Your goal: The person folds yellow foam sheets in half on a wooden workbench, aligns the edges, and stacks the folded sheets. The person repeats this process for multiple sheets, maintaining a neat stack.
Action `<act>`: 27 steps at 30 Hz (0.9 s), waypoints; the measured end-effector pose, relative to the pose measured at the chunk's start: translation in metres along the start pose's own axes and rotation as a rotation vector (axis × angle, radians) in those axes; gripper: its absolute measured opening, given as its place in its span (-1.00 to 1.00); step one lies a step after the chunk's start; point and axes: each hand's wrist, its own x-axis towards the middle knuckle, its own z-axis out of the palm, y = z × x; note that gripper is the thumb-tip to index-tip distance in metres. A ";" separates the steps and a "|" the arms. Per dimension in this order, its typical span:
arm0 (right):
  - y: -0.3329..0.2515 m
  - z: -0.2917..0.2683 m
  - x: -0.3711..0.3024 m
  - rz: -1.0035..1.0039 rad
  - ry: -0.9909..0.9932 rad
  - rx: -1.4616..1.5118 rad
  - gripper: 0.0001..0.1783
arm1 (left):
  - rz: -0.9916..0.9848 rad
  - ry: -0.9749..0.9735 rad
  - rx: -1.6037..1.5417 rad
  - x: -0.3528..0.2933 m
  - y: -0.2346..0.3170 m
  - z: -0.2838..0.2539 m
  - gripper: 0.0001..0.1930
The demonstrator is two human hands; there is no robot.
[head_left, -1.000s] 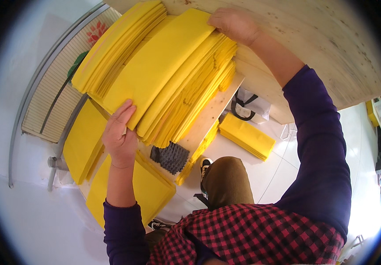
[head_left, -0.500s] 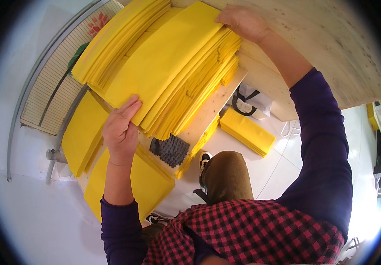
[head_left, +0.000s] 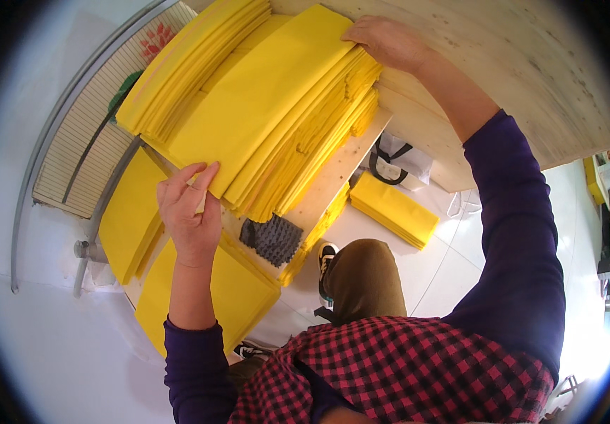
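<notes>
While a red-and-black checked garment (head_left: 404, 360) spreads along the lower edge, the left hand (head_left: 190, 222), half curled, has its fingertips at the near corner of a long yellow piece (head_left: 269, 92); whether they pinch it cannot be told. The right hand (head_left: 393, 46) lays its fingers over that piece's far right corner, its hold likewise impossible to tell. The piece lies on top of a thick yellow stack (head_left: 319, 138), beside another yellow stack (head_left: 192, 74) to the left. Lower down, a dark grey textured pad (head_left: 274, 239) rests on a wooden board (head_left: 338, 169), and on the tiled floor (head_left: 446, 283) a yellow bundle (head_left: 393, 210) lies near a white bag with black handles (head_left: 416, 168).
</notes>
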 end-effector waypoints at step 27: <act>-0.021 -0.013 -0.005 -0.086 0.191 0.260 -0.52 | -0.051 -0.055 -0.242 0.002 0.010 0.006 -0.48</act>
